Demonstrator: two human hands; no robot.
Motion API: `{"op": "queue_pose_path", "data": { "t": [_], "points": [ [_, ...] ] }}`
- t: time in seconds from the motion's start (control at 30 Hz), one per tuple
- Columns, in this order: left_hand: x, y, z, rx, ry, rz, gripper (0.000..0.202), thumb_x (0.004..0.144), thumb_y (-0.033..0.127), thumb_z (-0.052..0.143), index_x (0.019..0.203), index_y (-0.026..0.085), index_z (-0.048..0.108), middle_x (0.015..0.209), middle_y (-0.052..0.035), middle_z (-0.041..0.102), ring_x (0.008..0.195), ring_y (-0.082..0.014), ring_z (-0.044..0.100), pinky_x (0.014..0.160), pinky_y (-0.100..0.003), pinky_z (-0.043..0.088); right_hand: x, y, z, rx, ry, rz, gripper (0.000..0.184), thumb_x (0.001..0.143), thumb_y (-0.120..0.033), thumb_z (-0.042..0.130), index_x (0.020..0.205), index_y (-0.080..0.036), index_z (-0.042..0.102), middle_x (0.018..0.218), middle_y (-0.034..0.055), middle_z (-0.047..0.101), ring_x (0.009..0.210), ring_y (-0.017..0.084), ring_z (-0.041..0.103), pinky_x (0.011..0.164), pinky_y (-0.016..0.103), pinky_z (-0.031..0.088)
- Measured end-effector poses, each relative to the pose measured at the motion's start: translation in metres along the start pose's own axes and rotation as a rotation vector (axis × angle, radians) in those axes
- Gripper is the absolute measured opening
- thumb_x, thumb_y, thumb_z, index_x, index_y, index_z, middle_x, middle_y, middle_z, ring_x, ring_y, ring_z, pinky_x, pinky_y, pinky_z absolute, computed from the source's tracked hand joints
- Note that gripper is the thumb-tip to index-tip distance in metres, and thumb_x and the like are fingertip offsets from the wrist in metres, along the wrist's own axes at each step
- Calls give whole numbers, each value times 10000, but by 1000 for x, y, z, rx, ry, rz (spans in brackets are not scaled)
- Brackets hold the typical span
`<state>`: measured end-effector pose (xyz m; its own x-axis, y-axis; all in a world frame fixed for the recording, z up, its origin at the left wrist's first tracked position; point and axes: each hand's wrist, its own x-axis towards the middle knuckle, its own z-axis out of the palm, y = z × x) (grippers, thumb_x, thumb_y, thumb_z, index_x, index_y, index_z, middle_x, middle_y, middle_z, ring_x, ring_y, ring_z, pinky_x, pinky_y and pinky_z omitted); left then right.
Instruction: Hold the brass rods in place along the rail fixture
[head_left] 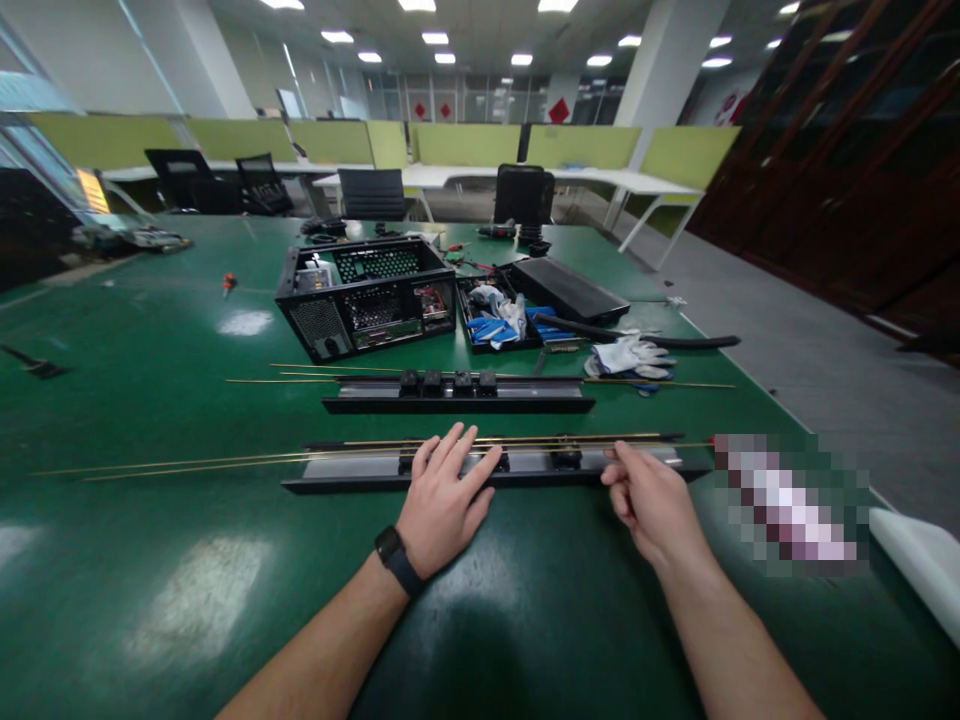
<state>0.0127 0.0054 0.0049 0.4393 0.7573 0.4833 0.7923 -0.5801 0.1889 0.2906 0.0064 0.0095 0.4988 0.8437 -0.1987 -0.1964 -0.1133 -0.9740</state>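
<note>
Left hand (442, 505): open, palm flat, fingers spread on the near rail (345, 480).
Right hand (651, 500): fingers curled at the rail's top edge; can't tell whether it is gripping.
Near rail: crosswise on the green table (150, 560); likely stiff and weighty, best held at both ends.
Brass rods (187, 463): lie along the rail; thin, probably whippy, apt to roll.
Far rail (525, 402): parallel, behind.

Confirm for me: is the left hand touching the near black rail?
Touching. In the head view the left hand lies palm down, its fingers spread across the near black rail, with no gap visible.
</note>
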Motion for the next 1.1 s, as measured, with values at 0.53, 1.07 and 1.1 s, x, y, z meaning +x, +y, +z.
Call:
{"op": "queue_pose_path", "data": {
  "t": [0.53, 1.07, 1.1],
  "points": [
    [-1, -1, 3, -4, 4, 10, 489, 936, 307, 581, 1422, 305, 526, 1542, -112, 436, 1462, -309, 340, 1166, -540, 263, 6, 4, -4, 10, -34, -10, 441, 685, -518, 818, 821, -141, 633, 606, 8, 633, 300, 58, 397, 253, 162, 192],
    [0, -1, 1, -12, -3, 6, 473, 947, 314, 567, 1418, 307, 530, 1539, -112, 441, 1462, -301, 342, 1168, -533, 264, 8, 2, -5, 31, -25, 20, 429, 652, -481, 850, 797, -138, 638, 606, 6, 633, 299, 53, 385, 243, 159, 191],
    [0, -1, 1, -12, -3, 7, 471, 948, 316, 565, 1417, 305, 531, 1537, -113, 443, 1460, -301, 346, 1168, -533, 265, 10, 1, -7, 44, 25, 6, 420, 644, -470, 854, 782, -141, 632, 585, -4, 618, 301, 55, 387, 242, 158, 194]
  ]
}}
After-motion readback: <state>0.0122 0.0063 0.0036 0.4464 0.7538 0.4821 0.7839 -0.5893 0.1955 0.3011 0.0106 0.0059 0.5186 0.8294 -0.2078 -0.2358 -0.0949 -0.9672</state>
